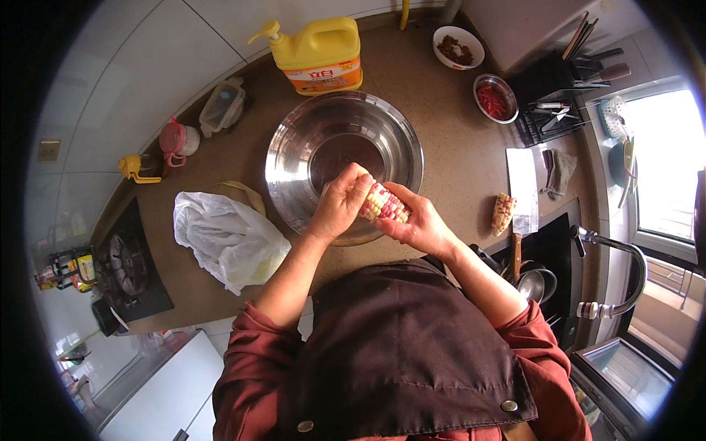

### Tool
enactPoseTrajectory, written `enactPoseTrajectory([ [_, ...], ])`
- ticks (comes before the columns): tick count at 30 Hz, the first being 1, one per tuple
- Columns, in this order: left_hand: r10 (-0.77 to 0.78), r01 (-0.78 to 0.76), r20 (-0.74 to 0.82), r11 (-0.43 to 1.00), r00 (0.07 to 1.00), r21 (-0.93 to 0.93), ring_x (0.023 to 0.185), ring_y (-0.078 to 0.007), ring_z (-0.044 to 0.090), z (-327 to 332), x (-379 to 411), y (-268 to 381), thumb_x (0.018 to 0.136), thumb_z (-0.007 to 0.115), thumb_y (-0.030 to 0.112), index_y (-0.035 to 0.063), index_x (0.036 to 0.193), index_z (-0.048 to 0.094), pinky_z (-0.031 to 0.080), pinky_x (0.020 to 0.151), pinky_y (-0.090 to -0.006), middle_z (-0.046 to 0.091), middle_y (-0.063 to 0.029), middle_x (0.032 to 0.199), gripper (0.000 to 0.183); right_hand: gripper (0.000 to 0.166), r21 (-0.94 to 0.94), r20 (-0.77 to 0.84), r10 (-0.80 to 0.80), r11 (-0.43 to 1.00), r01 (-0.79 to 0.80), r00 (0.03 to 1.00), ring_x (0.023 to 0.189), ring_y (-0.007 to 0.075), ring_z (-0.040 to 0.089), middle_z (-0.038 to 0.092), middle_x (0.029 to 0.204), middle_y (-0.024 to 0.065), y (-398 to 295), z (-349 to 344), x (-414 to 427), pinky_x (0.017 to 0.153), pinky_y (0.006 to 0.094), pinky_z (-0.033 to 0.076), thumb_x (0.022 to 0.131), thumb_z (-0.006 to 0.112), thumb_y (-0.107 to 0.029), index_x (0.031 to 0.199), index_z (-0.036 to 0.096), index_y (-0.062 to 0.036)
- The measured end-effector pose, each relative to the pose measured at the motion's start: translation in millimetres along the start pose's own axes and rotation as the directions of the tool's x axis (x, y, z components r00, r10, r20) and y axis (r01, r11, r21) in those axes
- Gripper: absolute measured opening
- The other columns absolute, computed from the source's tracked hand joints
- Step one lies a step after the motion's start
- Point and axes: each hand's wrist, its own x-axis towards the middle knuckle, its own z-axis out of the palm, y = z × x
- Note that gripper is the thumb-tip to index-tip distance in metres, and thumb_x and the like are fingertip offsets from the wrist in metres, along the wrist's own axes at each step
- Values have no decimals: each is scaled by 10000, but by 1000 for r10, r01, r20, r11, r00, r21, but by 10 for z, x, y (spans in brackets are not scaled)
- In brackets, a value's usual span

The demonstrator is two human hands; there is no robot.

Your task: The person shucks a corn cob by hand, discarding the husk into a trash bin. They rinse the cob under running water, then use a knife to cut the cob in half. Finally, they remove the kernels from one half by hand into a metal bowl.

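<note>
An ear of corn with mixed red, white and yellow kernels is held over the near rim of a wide stainless steel basin. My right hand wraps its near end from the right. At the other end, my left hand is closed around the tip, the thumb pressed near the kernels. The fingers hide both ends of the ear. Another piece of corn lies on the counter to the right, beside a cleaver with a wooden handle.
A white plastic bag sits left of the basin, a corn husk behind it. Beyond the basin stands a yellow detergent jug. A white bowl and a metal bowl of red strips are at back right, near the sink faucet.
</note>
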Motion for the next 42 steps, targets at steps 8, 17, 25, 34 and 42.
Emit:
enactPoseTrajectory([
  [8,-122,95,-205,986,971,-137,658,-76,496,45,-58,-119,992,407,316,35,836,543,430,605,-251,541,1,704,349,686,237,123,237,936,-261,964,923,188,615,637,1015,131,-109,-35,50,812,311,492,722,714,-306,1275,461,10],
  [17,-50,32,-255,997,966,-76,621,-58,441,100,-24,-212,945,525,316,36,807,472,394,556,-237,477,7,677,316,620,-97,-116,-197,978,186,974,806,146,609,622,938,74,98,37,115,732,284,509,758,715,-231,1267,449,5],
  [25,-23,23,-96,1000,995,-10,657,-54,450,89,-68,-46,961,494,299,54,882,447,416,583,-228,479,2,736,262,620,-256,-113,-186,955,152,976,934,184,621,632,1009,164,-101,11,90,822,306,490,708,717,-167,1250,469,2],
  [34,-206,158,-155,949,966,-275,639,-35,462,126,-80,-80,977,462,246,72,910,529,389,527,-189,516,20,763,199,622,-158,-170,-198,972,172,965,1009,269,599,600,1086,200,-29,-18,116,856,335,478,705,705,-170,1250,464,6],
  [42,-386,327,-25,813,922,-482,628,-53,483,81,-28,-68,851,657,348,36,959,542,393,521,-182,552,0,791,350,694,-510,-212,-284,849,142,935,892,353,599,562,969,168,-102,11,118,773,407,502,672,723,-183,1297,431,-111],
])
